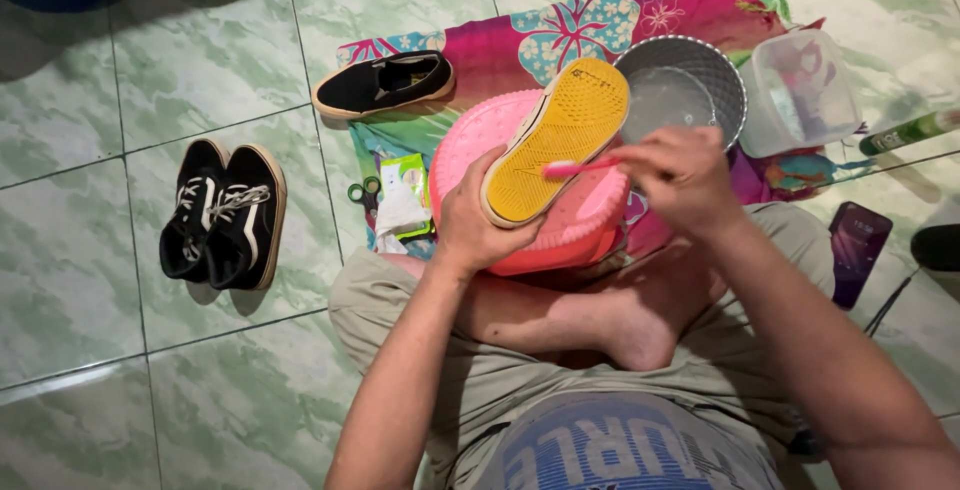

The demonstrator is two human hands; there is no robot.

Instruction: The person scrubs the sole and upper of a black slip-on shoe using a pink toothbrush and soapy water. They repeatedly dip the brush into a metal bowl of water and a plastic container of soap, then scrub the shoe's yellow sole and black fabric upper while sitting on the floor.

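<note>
The left hand (478,218) grips a shoe (556,140) turned yellow sole up over a pink basin (590,220); the right hand (680,175) is closed on a pink toothbrush (578,166), bristles touching the sole. A grey bowl (725,80) sits just beyond, and a pair of black sneakers (222,215) lies far left on the tiles

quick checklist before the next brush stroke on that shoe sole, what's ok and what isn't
1. Left hand grips the shoe at the heel end, yellow sole facing up: ok.
2. Right hand holds the pink toothbrush, head on the sole: ok.
3. Shoe sits over the pink basin: ok.
4. Grey bowl within reach beside the basin, seems to hold water: ok.
5. Bristles wet or soapy: cannot tell.
6. Phone on the floor near the right knee, splash risk: not ok.
</note>
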